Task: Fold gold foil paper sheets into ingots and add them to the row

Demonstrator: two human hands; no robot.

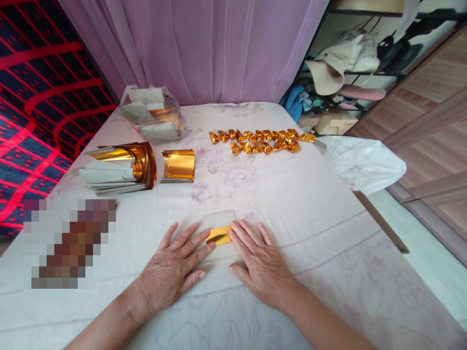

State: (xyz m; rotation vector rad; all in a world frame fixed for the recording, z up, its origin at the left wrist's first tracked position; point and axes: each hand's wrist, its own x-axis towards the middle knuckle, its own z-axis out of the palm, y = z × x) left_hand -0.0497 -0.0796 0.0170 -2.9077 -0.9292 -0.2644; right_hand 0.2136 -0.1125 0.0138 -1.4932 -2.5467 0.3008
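A sheet of foil paper (219, 235) lies flat in front of me, its gold side showing in a folded strip and its pale side (221, 218) beyond the fold. My left hand (178, 265) rests on the cloth with fingers spread, its fingertips on the left end of the gold strip. My right hand (259, 257) is also spread flat, fingertips touching the strip's right end. Farther off lie several twisted gold foil pieces (268, 141) in two rows. A small stack of gold foil sheets (178, 165) sits at the left, curled upward.
Beside that stack is a larger curled bundle of foil paper (120, 167). Behind it stands a clear plastic bag (153, 114) with more sheets. A blurred-out object (75, 243) lies at the left. A white bag (361, 163) hangs by the right edge, near shelves (357, 73).
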